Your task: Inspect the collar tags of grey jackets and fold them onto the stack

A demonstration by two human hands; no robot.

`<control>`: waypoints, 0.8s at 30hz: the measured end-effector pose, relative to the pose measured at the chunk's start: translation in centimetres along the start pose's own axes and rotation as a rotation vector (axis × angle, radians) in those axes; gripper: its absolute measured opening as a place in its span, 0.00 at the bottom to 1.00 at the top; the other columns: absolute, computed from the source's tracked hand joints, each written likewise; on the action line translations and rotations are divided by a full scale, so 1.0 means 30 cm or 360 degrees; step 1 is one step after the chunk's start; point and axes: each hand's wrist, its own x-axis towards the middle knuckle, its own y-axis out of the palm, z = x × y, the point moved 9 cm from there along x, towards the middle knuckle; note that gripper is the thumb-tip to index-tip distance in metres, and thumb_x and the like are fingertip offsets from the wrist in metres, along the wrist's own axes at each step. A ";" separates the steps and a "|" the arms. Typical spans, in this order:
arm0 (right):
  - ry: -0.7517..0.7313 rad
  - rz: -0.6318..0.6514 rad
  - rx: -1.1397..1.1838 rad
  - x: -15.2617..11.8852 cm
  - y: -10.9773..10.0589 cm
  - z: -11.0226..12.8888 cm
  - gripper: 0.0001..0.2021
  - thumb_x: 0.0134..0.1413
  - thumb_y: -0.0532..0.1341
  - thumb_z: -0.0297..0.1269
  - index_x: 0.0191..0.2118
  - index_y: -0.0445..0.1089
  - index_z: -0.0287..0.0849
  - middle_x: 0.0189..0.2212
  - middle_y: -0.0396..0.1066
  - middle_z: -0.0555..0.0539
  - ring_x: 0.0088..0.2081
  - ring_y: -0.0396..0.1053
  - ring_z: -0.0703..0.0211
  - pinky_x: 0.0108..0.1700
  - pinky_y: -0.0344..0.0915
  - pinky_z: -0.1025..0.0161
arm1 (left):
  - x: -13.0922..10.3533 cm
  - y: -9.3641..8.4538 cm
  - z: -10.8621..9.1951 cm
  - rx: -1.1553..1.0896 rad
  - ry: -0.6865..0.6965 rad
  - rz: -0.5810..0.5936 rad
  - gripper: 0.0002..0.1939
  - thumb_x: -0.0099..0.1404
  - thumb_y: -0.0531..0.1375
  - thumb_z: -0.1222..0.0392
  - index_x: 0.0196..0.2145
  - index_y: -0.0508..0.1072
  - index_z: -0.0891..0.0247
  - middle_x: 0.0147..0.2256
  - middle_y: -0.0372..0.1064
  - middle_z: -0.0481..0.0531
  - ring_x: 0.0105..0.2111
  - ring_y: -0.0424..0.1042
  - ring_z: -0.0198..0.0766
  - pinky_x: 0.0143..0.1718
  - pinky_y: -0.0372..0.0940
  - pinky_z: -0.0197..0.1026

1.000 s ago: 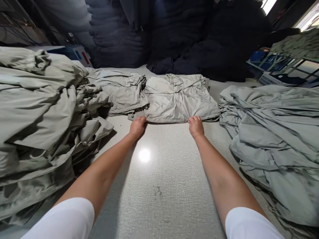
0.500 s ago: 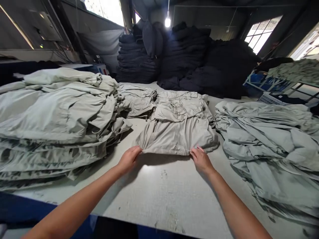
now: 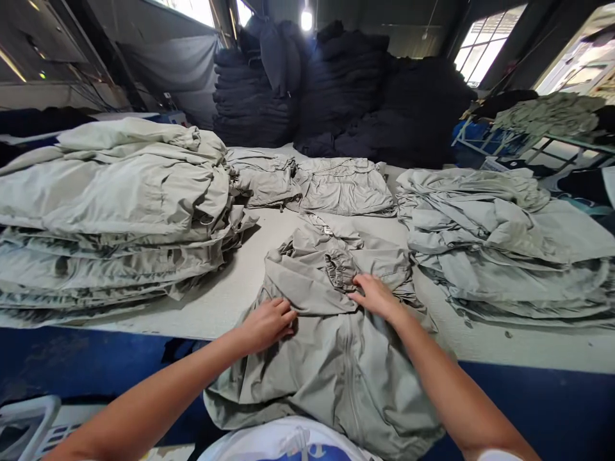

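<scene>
A grey-green garment (image 3: 327,346) with a zipper lies across the table's front edge, its lower part hanging toward my body. My left hand (image 3: 273,323) rests on its left side, fingers curled against the cloth; whether they pinch a fold is hard to see. Near the gathered cuff (image 3: 340,270), my right hand (image 3: 377,296) touches the folded sleeve, with thumb and forefinger apart. Behind this garment, a flat folded garment (image 3: 343,186) lies on the table.
A tall pile of pale garments (image 3: 115,192) stands at the left, and another pile (image 3: 504,237) at the right. Dark stacked clothes (image 3: 346,96) rise at the back. A white basket (image 3: 33,426) is at the lower left, below the table (image 3: 216,307).
The garment now spreads over the front edge, nearer my body, with its sleeve and cuff showing. Both hands have left the hem and lie on the cloth. The view has tilted down.
</scene>
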 end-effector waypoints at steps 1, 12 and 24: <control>-0.0058 0.0061 0.0046 -0.025 0.029 0.031 0.13 0.55 0.69 0.41 0.44 0.76 0.43 0.41 0.77 0.42 0.44 0.74 0.48 0.47 0.67 0.58 | -0.034 0.032 0.000 0.0000 -0.0062 0.0075 0.14 0.72 0.61 0.50 0.50 0.76 0.58 0.44 0.75 0.59 0.43 0.74 0.50 0.43 0.66 0.46; -0.0356 0.0213 0.0215 -0.043 0.174 0.311 0.23 0.55 0.71 0.38 0.56 0.72 0.46 0.53 0.74 0.41 0.50 0.74 0.48 0.49 0.66 0.59 | -0.059 0.052 -0.122 -0.0026 -0.0192 0.0024 0.19 0.70 0.62 0.53 0.58 0.73 0.53 0.51 0.73 0.58 0.41 0.77 0.48 0.36 0.66 0.44; 0.0232 -0.0223 0.0285 -0.059 -0.108 -0.085 0.13 0.62 0.61 0.45 0.30 0.74 0.45 0.26 0.75 0.48 0.29 0.70 0.55 0.33 0.60 0.62 | -0.409 -0.322 0.481 0.0077 -0.1629 -0.0891 0.14 0.68 0.53 0.66 0.45 0.76 0.61 0.45 0.76 0.60 0.44 0.76 0.52 0.42 0.69 0.48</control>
